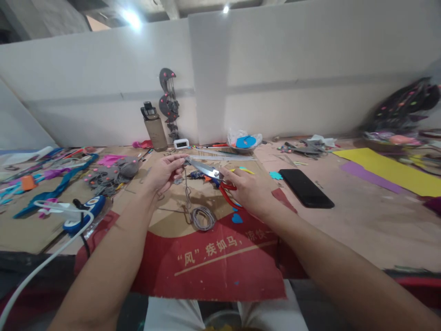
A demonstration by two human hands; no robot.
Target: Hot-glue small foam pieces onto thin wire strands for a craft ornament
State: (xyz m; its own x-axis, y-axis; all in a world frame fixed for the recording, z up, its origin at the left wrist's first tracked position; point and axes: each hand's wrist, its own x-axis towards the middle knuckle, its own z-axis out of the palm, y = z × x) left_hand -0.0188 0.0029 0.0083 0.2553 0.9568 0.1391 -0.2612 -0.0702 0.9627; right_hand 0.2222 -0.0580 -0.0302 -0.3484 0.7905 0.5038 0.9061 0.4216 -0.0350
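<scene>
My right hand (250, 188) is closed round the red handles of a pair of scissors (204, 168). The blades point left and reach my left fingertips. My left hand (168, 171) pinches the end of a grey cord (188, 189) right at the blade tips. From there the cord hangs in loose bends down to a coil (203, 218) lying on the cardboard (234, 257). Whether the cord lies between the blades is too small to tell. Small blue paper pieces, one a heart (237, 218), lie below my right hand.
A black phone (306, 188) lies right, near yellow sheet (389, 170). Behind stand a bottle (155, 128), a small white clock (181, 144) and a bowl (248, 146). Grey pieces with pink dots (112, 175) and a blue-white power strip (84, 215) with a white cable are left.
</scene>
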